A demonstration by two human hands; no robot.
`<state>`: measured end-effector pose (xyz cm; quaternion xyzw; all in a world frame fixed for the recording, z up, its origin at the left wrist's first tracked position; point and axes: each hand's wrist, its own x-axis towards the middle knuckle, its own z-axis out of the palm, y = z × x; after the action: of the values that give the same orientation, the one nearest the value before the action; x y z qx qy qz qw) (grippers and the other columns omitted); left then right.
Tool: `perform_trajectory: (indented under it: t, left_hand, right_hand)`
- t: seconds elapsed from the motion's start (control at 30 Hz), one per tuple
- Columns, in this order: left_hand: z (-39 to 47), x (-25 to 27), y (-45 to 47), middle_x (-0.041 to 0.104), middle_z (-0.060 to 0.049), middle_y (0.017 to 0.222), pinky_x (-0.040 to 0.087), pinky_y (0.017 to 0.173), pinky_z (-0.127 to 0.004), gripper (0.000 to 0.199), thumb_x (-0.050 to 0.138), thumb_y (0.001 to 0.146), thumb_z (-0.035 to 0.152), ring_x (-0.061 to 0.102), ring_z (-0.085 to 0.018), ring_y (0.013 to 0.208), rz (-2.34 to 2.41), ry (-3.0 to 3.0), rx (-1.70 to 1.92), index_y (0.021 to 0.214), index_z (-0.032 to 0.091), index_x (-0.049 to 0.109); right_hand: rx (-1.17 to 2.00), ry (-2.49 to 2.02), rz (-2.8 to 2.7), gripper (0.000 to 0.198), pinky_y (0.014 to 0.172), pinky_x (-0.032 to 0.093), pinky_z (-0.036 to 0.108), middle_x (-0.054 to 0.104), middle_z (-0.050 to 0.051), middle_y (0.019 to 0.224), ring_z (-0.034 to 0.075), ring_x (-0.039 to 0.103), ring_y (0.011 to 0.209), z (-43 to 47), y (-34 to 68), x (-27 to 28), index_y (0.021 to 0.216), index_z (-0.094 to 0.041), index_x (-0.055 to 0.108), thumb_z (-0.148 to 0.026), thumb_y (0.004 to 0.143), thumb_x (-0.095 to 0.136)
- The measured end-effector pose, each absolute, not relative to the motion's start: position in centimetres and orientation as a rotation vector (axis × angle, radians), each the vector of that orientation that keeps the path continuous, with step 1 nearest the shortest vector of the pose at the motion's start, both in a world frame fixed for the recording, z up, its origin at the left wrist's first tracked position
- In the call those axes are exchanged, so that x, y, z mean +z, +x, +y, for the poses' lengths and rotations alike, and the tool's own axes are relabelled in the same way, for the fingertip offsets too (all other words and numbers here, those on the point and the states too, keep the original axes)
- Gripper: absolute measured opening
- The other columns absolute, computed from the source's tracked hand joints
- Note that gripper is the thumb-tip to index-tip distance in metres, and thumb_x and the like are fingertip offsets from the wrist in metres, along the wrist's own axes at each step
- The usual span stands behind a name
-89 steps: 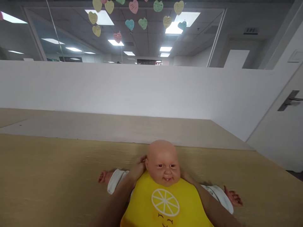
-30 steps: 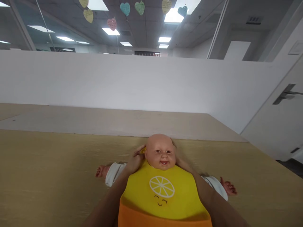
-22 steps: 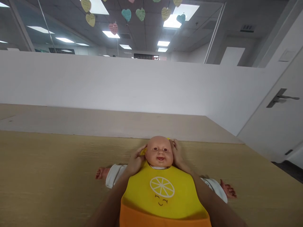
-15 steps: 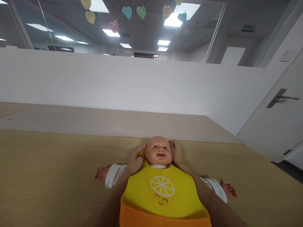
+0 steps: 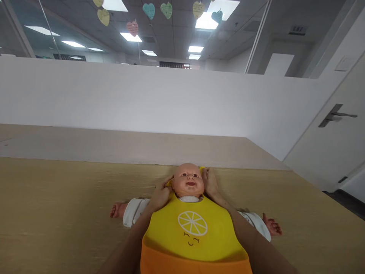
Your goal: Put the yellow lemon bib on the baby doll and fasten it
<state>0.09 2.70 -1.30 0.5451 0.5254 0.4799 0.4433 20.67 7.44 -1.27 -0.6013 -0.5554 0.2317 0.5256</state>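
A baby doll point(image 5: 188, 182) lies face up on the wooden table, its arms in white sleeves spread to both sides. Over its chest is a yellow bib point(image 5: 191, 236) with a lemon slice, a smiling face and an orange lower pocket. My left hand point(image 5: 162, 193) is closed on a yellow bib strap beside the doll's head. On the other side, my right hand point(image 5: 210, 183) pinches the other strap, whose yellow end shows above the fingers. The strap parts behind the head and neck are hidden.
The wooden table point(image 5: 57, 205) extends to both sides, with a paler strip point(image 5: 128, 146) along its back edge. Behind it stands a white wall point(image 5: 128, 99) with glass above. A door handle point(image 5: 336, 115) is at the right.
The whole view has shifted slightly. Both hands stay at the doll's neck with the straps; a bit more yellow strap shows by my right hand.
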Motion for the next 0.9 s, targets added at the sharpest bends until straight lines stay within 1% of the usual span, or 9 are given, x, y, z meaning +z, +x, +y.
perform_trajectory:
  t: [0.13,0.27,0.37,0.43,0.57,0.7,0.73,0.8,0.9]
  left_hand:
    - [2.5,-1.1,-0.3,0.071,-0.006,0.104,0.039,0.101,-0.041,0.036,0.051,0.064,0.017,0.060,-0.027,0.107,1.389,1.246,1.231,0.092,0.017,0.073]
    - [2.0,-0.2,-0.1,0.073,-0.006,0.086,0.049,0.081,-0.034,0.025,0.061,0.060,0.022,0.067,-0.024,0.087,1.316,0.990,1.421,0.081,0.017,0.072]
    - [1.4,1.2,0.2,0.073,-0.005,0.081,0.050,0.068,-0.028,0.031,0.068,0.056,0.022,0.067,-0.019,0.072,1.082,0.756,1.486,0.086,0.016,0.070]
    - [0.9,2.3,0.2,0.073,-0.005,0.083,0.050,0.063,-0.025,0.036,0.071,0.054,0.020,0.066,-0.016,0.067,0.951,0.629,1.521,0.089,0.016,0.068]
    - [0.2,4.0,0.1,0.073,-0.004,0.089,0.050,0.062,-0.021,0.049,0.076,0.053,0.014,0.066,-0.013,0.069,0.794,0.575,1.550,0.100,0.019,0.065]
    - [-0.4,4.5,0.2,0.071,0.000,0.072,0.049,0.058,-0.021,0.074,0.081,0.055,0.019,0.063,-0.012,0.058,0.731,0.709,1.447,0.124,0.022,0.056]
    - [-0.5,4.4,0.2,0.070,0.001,0.067,0.049,0.057,-0.022,0.079,0.083,0.054,0.021,0.063,-0.012,0.055,0.719,0.747,1.419,0.128,0.022,0.054]
    - [-0.6,4.2,0.3,0.070,0.000,0.064,0.049,0.056,-0.023,0.085,0.084,0.053,0.025,0.063,-0.014,0.054,0.708,0.811,1.377,0.131,0.020,0.051]
    - [-0.5,3.7,0.3,0.072,-0.003,0.071,0.051,0.060,-0.027,0.084,0.084,0.054,0.028,0.066,-0.018,0.059,0.725,0.888,1.322,0.131,0.018,0.051]
  right_hand:
    - [0.531,-1.410,-1.312,0.028,0.058,0.036,0.029,0.047,-0.002,0.062,0.016,0.047,0.061,7.7,21.1,0.1,0.069,-0.023,0.038,-0.048,0.082,0.042]
    - [0.593,-1.265,-1.259,0.037,0.052,0.032,0.025,0.039,-0.005,0.057,0.011,0.038,0.054,7.8,22.0,3.0,0.065,-0.022,0.040,-0.054,0.074,0.055]
    - [0.709,-1.153,-1.246,0.038,0.048,0.027,0.023,0.040,-0.006,0.056,0.008,0.033,0.050,7.0,22.4,6.1,0.070,-0.019,0.049,-0.052,0.066,0.067]
    - [0.766,-1.067,-1.274,0.037,0.048,0.029,0.022,0.044,-0.005,0.057,0.008,0.036,0.050,6.0,22.3,8.0,0.074,-0.018,0.055,-0.050,0.064,0.071]
    - [0.860,-0.877,-1.486,0.030,0.058,0.041,0.024,0.059,0.001,0.072,0.012,0.052,0.064,2.8,20.7,10.4,0.081,-0.018,0.061,-0.044,0.071,0.068]
    - [0.897,-0.791,-1.851,0.031,0.075,0.048,0.028,0.064,0.003,0.087,0.015,0.060,0.083,0.2,18.2,10.7,0.106,-0.021,0.061,-0.037,0.079,0.063]
    - [0.859,-0.791,-1.943,0.027,0.079,0.048,0.029,0.064,0.003,0.088,0.015,0.060,0.085,-0.2,17.8,10.6,0.104,-0.022,0.062,-0.036,0.081,0.061]
    - [0.755,-0.810,-2.055,0.016,0.082,0.047,0.030,0.062,0.004,0.092,0.016,0.060,0.088,-0.5,17.1,10.4,0.089,-0.022,0.065,-0.034,0.083,0.058]
    - [0.727,-0.869,-2.022,0.015,0.074,0.050,0.027,0.056,0.007,0.109,0.016,0.060,0.092,-0.5,17.0,10.2,0.077,-0.020,0.065,-0.032,0.083,0.057]
